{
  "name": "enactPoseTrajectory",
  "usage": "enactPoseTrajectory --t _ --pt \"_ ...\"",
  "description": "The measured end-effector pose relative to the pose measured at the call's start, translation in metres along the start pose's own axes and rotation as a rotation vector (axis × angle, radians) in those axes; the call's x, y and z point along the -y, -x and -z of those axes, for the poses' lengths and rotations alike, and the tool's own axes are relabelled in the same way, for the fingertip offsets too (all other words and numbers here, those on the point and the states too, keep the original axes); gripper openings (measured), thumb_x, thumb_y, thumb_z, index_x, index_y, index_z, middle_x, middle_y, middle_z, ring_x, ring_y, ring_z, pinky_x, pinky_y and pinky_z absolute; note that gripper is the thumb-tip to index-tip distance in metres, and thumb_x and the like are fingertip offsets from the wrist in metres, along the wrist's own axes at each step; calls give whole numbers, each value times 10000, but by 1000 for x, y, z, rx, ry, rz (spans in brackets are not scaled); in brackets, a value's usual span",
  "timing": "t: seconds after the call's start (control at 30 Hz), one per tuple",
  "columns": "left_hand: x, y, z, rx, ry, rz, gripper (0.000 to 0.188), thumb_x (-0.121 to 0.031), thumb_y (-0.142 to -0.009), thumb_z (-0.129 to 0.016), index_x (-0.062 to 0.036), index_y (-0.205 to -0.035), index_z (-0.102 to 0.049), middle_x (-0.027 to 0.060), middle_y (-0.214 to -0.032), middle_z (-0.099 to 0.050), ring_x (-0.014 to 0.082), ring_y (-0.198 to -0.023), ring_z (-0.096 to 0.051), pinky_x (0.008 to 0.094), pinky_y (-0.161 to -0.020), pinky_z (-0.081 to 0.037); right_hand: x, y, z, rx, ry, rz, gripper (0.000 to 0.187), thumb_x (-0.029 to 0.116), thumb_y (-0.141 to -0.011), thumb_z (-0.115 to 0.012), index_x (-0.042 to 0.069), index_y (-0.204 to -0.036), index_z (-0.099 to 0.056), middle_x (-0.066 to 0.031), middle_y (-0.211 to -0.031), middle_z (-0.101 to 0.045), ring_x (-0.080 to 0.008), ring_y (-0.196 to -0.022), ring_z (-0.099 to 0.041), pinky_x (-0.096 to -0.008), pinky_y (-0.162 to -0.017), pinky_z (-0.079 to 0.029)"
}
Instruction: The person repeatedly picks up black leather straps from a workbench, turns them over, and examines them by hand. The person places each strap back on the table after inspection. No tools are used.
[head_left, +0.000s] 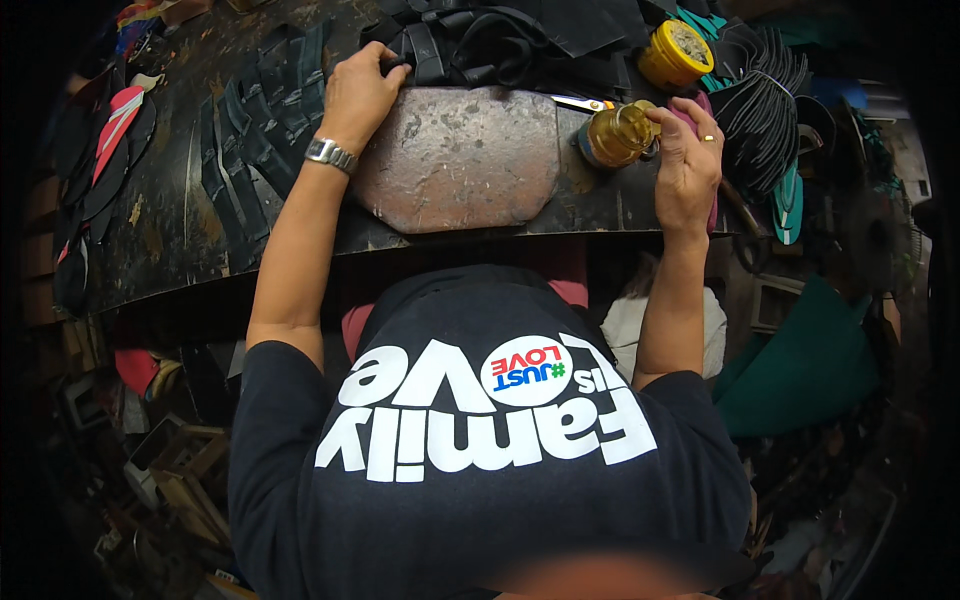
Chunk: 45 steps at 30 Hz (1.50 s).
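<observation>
At the far edge of a worn stone slab [460,160], my left hand [362,98] pinches the edge of a black strap [425,55] from a heaped pile. A watch sits on that wrist. My right hand [688,165], wearing a ring, is closed at the mouth of an amber-stained jar [615,138] to the slab's right. What its fingers hold there I cannot make out. Scissors [582,103] with orange on the handle lie between slab and jar, partly hidden.
Dark strips [240,140] lie in rows on the black table [165,235] at left, beside red-and-black sole-shaped pieces [115,140]. A yellow tub [674,55] stands behind the jar. At right are a tied bundle of black strips [755,110] and green pieces [788,205].
</observation>
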<state>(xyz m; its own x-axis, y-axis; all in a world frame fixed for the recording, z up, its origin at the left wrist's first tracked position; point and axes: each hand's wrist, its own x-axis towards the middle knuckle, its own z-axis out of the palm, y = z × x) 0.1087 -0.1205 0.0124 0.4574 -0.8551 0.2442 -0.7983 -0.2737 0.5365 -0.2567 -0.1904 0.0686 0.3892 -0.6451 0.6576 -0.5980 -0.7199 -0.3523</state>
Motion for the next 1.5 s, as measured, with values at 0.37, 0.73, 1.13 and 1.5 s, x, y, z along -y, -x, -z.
enactPoseTrajectory --t 0.37,0.73,1.13,1.5 --pt "-28 79 39 140 975 16 267 -162 -1004 -557 31 -1136 -687 13 -945 -699 81 -864 -624 215 -792 -486 37 27 12 38 -4 3 302 -83 -772 -621 40 -1025 -731 -123 -1116 -626 -293 -1081 -591 -394 -998 -440" --pt "-60 116 26 634 1249 90 359 -211 -1025 -442 16 -1222 -638 43 -1008 -665 73 -841 -585 229 -796 -506 99 35 -53 536 -1365 -404 817 -13 -865 -655 73 -1560 -236 -93 -1028 -638 -141 -987 -602 -275 -922 -453" --pt "-38 115 10 395 1891 403 387 -131 -1037 -482 -46 -1414 -472 114 -1180 -674 172 -1088 -635 320 -959 -516 93 32 -42 488 -1351 -606 830 -72 -847 -682 71 -1553 -270 -21 -836 -614 -60 -736 -560 -186 -660 -463" --pt "-61 94 48 372 496 -596 404 -140 -780 -827 -86 -1163 -710 45 -1140 -674 177 -898 -607 282 -763 -483 92 13 -37 732 -1261 -383 920 -80 -809 -711 73 -1583 -239 -35 -861 -628 -61 -797 -577 -193 -707 -467"
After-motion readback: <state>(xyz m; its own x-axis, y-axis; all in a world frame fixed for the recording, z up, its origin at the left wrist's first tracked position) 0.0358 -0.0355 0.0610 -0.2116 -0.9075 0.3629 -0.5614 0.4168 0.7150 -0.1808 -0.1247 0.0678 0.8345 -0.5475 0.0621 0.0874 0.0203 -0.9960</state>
